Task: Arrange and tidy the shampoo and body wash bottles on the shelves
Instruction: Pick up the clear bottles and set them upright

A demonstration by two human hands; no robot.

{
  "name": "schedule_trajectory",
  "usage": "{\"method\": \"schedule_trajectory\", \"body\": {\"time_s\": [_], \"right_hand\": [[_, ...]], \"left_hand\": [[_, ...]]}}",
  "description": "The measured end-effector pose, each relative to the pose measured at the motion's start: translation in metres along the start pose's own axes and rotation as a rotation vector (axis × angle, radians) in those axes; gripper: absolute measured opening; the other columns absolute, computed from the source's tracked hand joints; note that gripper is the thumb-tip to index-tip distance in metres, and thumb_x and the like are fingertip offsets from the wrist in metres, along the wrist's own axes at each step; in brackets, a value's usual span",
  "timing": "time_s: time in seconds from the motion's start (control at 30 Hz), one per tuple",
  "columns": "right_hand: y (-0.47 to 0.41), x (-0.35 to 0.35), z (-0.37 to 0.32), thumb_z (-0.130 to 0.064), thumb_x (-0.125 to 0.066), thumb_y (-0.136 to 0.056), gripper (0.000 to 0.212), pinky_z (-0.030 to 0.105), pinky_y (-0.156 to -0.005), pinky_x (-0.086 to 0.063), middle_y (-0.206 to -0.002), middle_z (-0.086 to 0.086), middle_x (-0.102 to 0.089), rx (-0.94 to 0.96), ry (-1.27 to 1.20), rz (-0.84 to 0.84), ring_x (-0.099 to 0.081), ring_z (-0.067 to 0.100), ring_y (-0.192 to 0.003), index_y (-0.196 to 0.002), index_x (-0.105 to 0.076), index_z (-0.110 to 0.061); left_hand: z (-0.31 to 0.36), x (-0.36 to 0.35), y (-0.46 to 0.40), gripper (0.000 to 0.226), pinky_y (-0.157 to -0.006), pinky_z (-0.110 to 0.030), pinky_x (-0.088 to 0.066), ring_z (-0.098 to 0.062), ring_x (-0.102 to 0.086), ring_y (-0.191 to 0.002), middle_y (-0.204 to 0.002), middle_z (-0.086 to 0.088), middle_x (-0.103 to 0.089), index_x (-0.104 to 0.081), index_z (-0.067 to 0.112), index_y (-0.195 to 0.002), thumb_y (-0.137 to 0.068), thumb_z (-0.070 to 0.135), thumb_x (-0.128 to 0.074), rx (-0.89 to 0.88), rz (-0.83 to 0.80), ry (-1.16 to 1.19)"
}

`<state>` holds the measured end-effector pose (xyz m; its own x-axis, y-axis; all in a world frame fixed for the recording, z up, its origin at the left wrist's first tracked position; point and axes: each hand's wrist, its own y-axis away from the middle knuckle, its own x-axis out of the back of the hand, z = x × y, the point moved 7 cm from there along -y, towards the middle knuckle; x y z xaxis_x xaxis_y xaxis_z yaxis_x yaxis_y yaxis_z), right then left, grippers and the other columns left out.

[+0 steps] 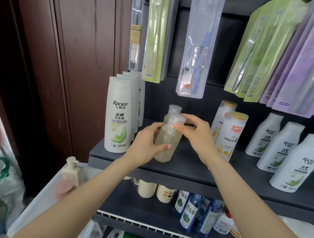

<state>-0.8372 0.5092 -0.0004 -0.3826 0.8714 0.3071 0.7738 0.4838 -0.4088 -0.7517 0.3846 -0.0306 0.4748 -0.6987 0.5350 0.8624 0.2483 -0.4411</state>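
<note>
Nearly upright, clear bottle [167,138], cap upward.

This is a small shop, at its toiletries section; a dark grey retail shelf [186,169] carries the same goods in rows, several identical white Raclen shampoo bottles [118,114] lined one behind another at the left, more of them [296,162] at the right, and two Pantene bottles [231,135] between; above, packaged toothbrushes [155,35] hang in blister packs in green, clear and purple, many of a kind side by side; the lower shelf [146,207] holds blue bottles [190,212] in a group, with a white ridged strip along its front edge; a dark wooden panel [78,57] stands beside the unit.
</note>
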Motion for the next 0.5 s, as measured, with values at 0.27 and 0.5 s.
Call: {"method": "schedule_trajectory", "body": {"time_s": [0.27,0.5], "right_hand": [[-0.008,-0.015,0.002,-0.013,-0.066,-0.087,0.046,0.042,-0.098,-0.049,-0.118,-0.003,-0.063,-0.026,0.006,-0.13,-0.061,0.015,-0.11,-0.131,-0.055,-0.021],[-0.004,-0.015,0.006,-0.012,-0.058,-0.092,0.043,0.02,-0.079,-0.051,-0.113,-0.014,-0.058,-0.011,0.005,-0.188,-0.057,0.003,-0.107,-0.133,-0.05,-0.026]], "left_hand": [[-0.016,-0.002,0.001,0.062,-0.084,-0.034,-0.05,-0.016,-0.059,-0.092,-0.103,0.0,-0.06,-0.048,0.023,-0.111,-0.062,0.028,-0.085,0.115,0.189,0.046],[-0.014,0.001,-0.001,0.048,-0.07,-0.013,-0.048,-0.009,-0.064,-0.082,-0.101,0.007,-0.06,-0.051,0.019,-0.107,-0.07,0.024,-0.081,0.11,0.119,0.062]]}}
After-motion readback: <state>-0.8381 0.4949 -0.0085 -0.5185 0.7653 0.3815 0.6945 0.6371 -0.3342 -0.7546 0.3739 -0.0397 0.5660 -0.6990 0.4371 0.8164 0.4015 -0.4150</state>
